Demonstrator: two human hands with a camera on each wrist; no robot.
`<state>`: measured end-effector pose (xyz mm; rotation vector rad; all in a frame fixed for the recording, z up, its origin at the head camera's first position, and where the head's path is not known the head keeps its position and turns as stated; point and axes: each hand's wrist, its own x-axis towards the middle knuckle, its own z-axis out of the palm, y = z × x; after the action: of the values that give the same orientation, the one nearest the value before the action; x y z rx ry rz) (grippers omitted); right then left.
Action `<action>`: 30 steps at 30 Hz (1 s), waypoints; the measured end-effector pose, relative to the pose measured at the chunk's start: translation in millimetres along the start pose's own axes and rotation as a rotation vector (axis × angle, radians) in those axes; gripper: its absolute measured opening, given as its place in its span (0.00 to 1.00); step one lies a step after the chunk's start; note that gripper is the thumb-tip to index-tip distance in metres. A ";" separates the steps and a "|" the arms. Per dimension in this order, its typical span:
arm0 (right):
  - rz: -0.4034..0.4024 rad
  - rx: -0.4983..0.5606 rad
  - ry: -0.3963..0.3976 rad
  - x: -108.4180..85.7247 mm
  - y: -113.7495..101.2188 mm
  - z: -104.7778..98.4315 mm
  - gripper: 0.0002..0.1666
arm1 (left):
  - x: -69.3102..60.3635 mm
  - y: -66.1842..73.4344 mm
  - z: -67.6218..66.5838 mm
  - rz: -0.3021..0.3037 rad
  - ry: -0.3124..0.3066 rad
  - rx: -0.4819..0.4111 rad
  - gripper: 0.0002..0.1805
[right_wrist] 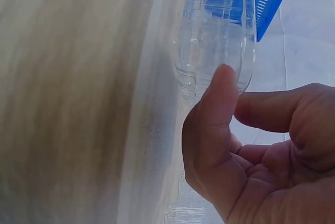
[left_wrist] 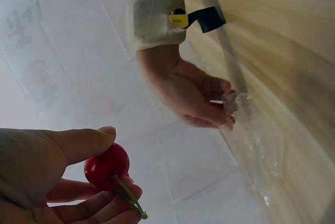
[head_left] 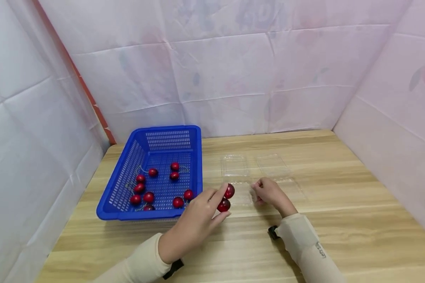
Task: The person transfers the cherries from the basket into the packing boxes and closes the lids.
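Between its thumb and fingers, my left hand [head_left: 197,220] holds a pair of dark red cherries [head_left: 224,204]. The left wrist view shows one red cherry [left_wrist: 106,167] of them with green stems hanging down. My right hand [head_left: 269,193] pinches the right edge of a clear plastic box [head_left: 239,198] on the table. In the right wrist view the thumb and fingers [right_wrist: 222,93] meet at the box's rounded end [right_wrist: 209,51]. The cherries are above the box's left part, apart from it. Glare and transparency blur the box's outline.
A blue perforated basket [head_left: 199,157] stands to the left with several cherries [head_left: 153,172] inside. A second clear plastic container [head_left: 272,165] lies beside the first, on the right. The wooden table [head_left: 357,220] is bounded by pale fabric walls [head_left: 226,78] behind and at both sides.
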<state>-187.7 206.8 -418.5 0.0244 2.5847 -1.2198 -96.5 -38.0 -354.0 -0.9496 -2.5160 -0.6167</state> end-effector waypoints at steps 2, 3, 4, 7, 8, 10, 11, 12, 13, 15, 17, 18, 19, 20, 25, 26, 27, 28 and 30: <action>-0.008 0.001 -0.002 0.6 0.0 0.1 0.13 | -0.8 0.3 5.5 -0.004 -0.014 0.004 0.35; -0.010 0.003 -0.002 0.6 -0.2 0.0 0.13 | -0.9 0.3 8.3 -0.003 -0.019 0.007 0.35; -0.012 0.006 -0.002 0.5 -0.3 -0.2 0.13 | -0.9 0.4 11.1 -0.002 -0.024 0.013 0.35; -0.013 0.016 -0.005 0.0 0.2 -1.2 0.13 | -0.3 0.3 19.6 0.000 -0.044 0.036 0.35; -0.012 0.019 -0.005 -0.3 0.3 -1.5 0.13 | -0.1 0.2 22.2 0.000 -0.053 0.045 0.35; -0.013 0.026 -0.006 -0.7 0.8 -2.1 0.12 | 0.4 0.1 26.2 -0.002 -0.074 0.067 0.34; -0.016 0.029 -0.007 -0.7 1.4 -2.3 0.12 | 0.6 0.0 27.9 -0.002 -0.082 0.077 0.34; -0.017 0.034 -0.009 -0.7 1.8 -2.3 0.12 | 0.9 0.0 29.2 -0.002 -0.091 0.087 0.34; -0.018 0.037 -0.010 -0.6 2.3 -2.2 0.12 | 1.3 0.1 30.3 -0.002 -0.098 0.093 0.34; -0.014 0.044 -0.012 -0.7 3.0 -2.2 0.12 | 2.8 0.5 32.1 -0.003 -0.113 0.104 0.33; -0.012 0.051 -0.019 -0.3 3.3 -2.3 0.12 | 4.4 0.1 34.9 -0.004 -0.124 0.104 0.33; -0.011 0.054 -0.024 -0.3 3.5 -2.6 0.12 | 5.4 -0.3 36.8 -0.001 -0.126 0.102 0.33; -0.008 0.059 -0.028 -0.3 3.5 -2.9 0.12 | 6.5 -0.8 38.9 0.002 -0.127 0.101 0.33; -0.011 0.063 -0.034 -0.6 3.4 -3.5 0.12 | 7.9 -1.3 41.1 0.005 -0.129 0.101 0.33; -0.005 0.087 -0.053 -1.8 1.9 -4.7 0.13 | 15.1 -4.6 54.2 0.025 -0.112 0.112 0.33; -0.004 0.089 -0.057 -1.7 1.7 -4.6 0.13 | 16.5 -4.9 56.5 0.026 -0.108 0.117 0.33; 0.001 0.093 -0.056 -1.8 1.2 -4.4 0.13 | 17.8 -5.1 58.8 0.027 -0.104 0.122 0.33; -0.001 0.092 -0.061 -1.6 1.1 -4.3 0.13 | 19.0 -5.3 61.0 0.026 -0.101 0.126 0.32; 0.000 0.095 -0.067 -1.2 0.6 -4.1 0.13 | 21.3 -5.8 65.4 0.020 -0.099 0.136 0.32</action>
<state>-187.5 210.4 -416.1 0.0027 2.4683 -1.3198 -127.9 3.3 -399.5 -0.9759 -2.5932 -0.3952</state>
